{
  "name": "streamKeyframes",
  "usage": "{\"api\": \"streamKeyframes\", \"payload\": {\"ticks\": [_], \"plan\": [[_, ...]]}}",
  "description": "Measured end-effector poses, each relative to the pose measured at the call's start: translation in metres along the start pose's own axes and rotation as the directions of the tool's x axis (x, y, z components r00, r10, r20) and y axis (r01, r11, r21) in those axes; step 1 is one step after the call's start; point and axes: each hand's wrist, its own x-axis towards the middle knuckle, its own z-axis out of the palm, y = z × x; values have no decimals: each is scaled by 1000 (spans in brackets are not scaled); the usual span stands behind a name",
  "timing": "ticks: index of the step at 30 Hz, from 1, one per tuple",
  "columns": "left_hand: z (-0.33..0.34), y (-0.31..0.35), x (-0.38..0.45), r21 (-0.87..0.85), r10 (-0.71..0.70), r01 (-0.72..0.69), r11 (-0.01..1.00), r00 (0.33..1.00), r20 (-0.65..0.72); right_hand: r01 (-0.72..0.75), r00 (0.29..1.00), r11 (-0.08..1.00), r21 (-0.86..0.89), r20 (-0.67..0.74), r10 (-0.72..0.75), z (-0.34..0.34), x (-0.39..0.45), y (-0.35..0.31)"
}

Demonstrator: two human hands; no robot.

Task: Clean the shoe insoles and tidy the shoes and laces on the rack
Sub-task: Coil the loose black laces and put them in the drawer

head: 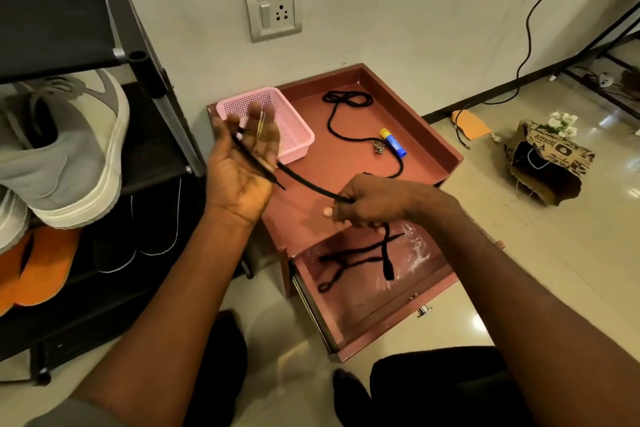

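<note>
- A black lace (304, 180) is being stretched over the pink table (349, 156): right hand (360, 201) pinching it, left hand (242, 163) spread, lace across palm.
- Grey shoe (65, 149) is being kept on the rack (145, 73); cream tiled floor (519, 253), white wall (381, 10).

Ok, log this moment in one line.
left hand: open, black lace across palm | right hand: pinching lace | drawer: open

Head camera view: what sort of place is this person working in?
Probably a room in a home, at floor level. A black metal shoe rack holding a grey sneaker stands against a white wall with a switched socket, beside a small reddish-brown drawer cabinet on glossy floor tiles.
</note>
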Motion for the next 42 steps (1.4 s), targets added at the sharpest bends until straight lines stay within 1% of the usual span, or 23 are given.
{"api": "streamKeyframes", "payload": {"ticks": [1,2,3,4,6,8,9,10,12,14,15,17,19,21,25,27,29,32,35,38,40,41,42], "plan": [[2,-7,-1,210,24,-17,977,999,-28,36,999,999,42,1,-36,3,-2,-9],[2,-14,-1,441,52,-30,897,998,-38,78,997,994,72,3,-78,5,-3,-19],[2,-22,-3,641,74,-44,767,997,-20,118,993,988,96,13,-120,8,-4,-28],[2,-27,-5,780,87,-65,623,996,14,155,987,981,119,30,-160,10,-4,-35],[0,-27,-9,931,70,-87,355,995,67,216,970,959,186,68,-232,13,-9,-44],[-6,-23,-12,994,-28,-22,108,999,26,267,956,918,294,39,-290,12,-15,-47],[-9,-22,-13,998,-99,40,46,995,-35,288,952,891,351,-9,-305,9,-18,-46],[-12,-22,-15,994,-157,106,24,982,-101,307,949,861,405,-65,-308,6,-21,-44],[-15,-21,-16,977,-230,210,37,953,-196,357,934,795,491,-184,-306,-2,-23,-41],[-14,-19,-15,951,-323,282,129,918,-229,415,906,747,520,-313,-286,-8,-22,-36],[-13,-18,-13,927,-387,312,209,897,-215,436,886,747,503,-386,-257,-10,-21,-33],[-11,-15,-12,862,-500,357,359,854,-146,445,823,797,408,-537,-185,-13,-20,-29],[-9,-14,-13,824,-551,384,416,828,-108,441,747,838,323,-649,-143,-16,-20,-24],[-8,-16,-14,816,-546,390,426,830,-112,488,722,803,342,-675,-151,-18,-24,-20],[-14,-19,-9,808,-488,390,441,860,-149,567,762,691,448,-603,-235,-16,-26,-22],[-14,-21,-9,797,-509,402,451,849,-141,582,754,655,482,-622,-211,-14,-22,-26],[-11,-21,-11,824,-523,380,420,843,-122,583,747,638,503,-641,-177,-12,-17,-30],[-12,-21,-12,895,-513,305,326,852,-104,554,720,668,497,-689,-84,-10,-13,-35],[-16,-20,-12,888,-486,337,313,860,-155,551,638,662,509,-768,60,-13,-14,-36],[-15,-16,-14,870,-496,378,317,848,-187,523,559,694,495,-814,160,-15,-10,-33],[-11,-13,-16,813,-558,419,404,817,-144,409,500,822,396,-851,161,-15,-4,-26],[-8,-12,-16,752,-596,444,487,799,-85,279,491,914,294,-862,127,-15,0,-20],[-5,-10,-16,664,-623,470,581,782,-9,121,512,978,172,-854,87,-14,4,-13]]}}
